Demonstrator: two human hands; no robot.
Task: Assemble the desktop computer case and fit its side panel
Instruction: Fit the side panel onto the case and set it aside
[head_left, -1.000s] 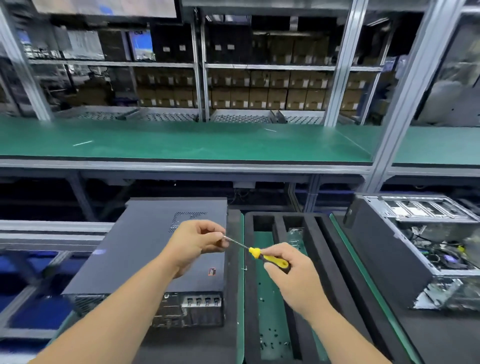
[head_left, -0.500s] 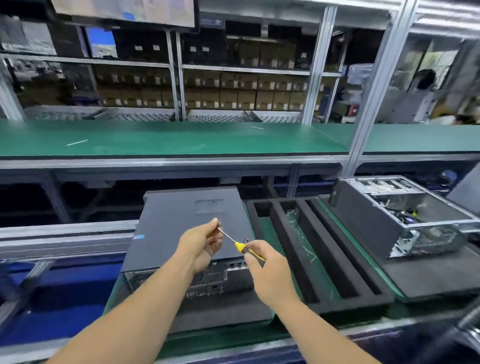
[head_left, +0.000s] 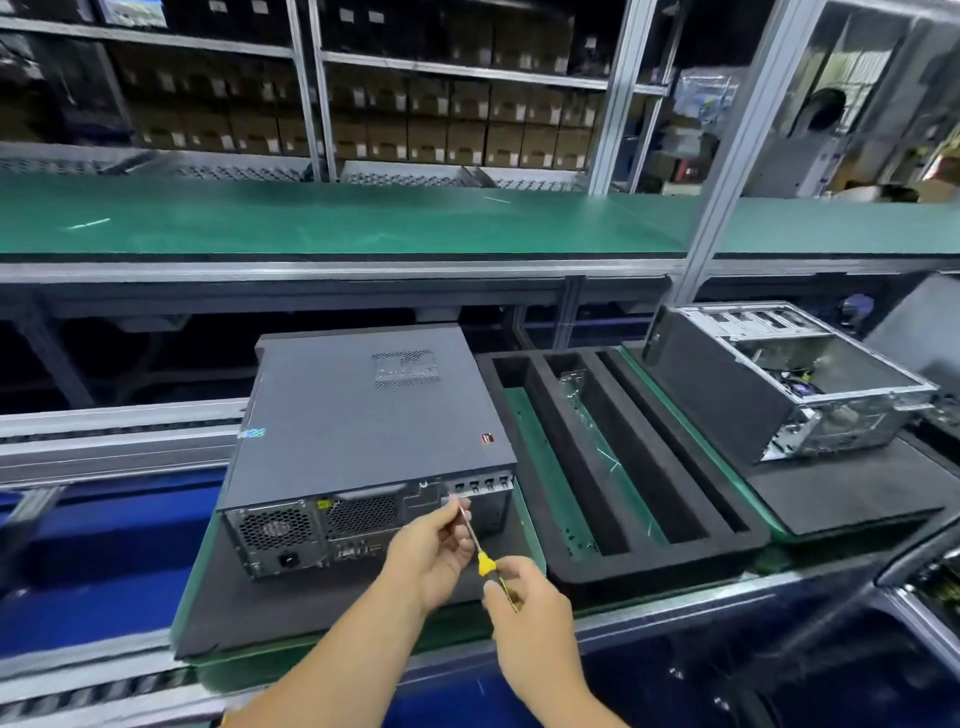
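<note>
A dark grey desktop computer case (head_left: 363, 415) lies flat on a black foam pad (head_left: 291, 608), its side panel on top and its rear ports facing me. My right hand (head_left: 524, 597) grips the yellow handle of a small screwdriver (head_left: 485, 564). My left hand (head_left: 434, 551) pinches the metal shaft near its tip, just in front of the case's rear slot area. The tip itself is hard to make out against the case.
A black foam tray (head_left: 644, 551) with long slots sits right of the case. Farther right an open case (head_left: 789, 384) shows its insides. A green shelf (head_left: 337, 218) runs above, with cartons stacked behind. A conveyor rail (head_left: 104, 431) lies left.
The view has pulled back and tilted down, so the case's rear face now shows. Both hands with the screwdriver have dropped from above the panel to the rear of the case.
</note>
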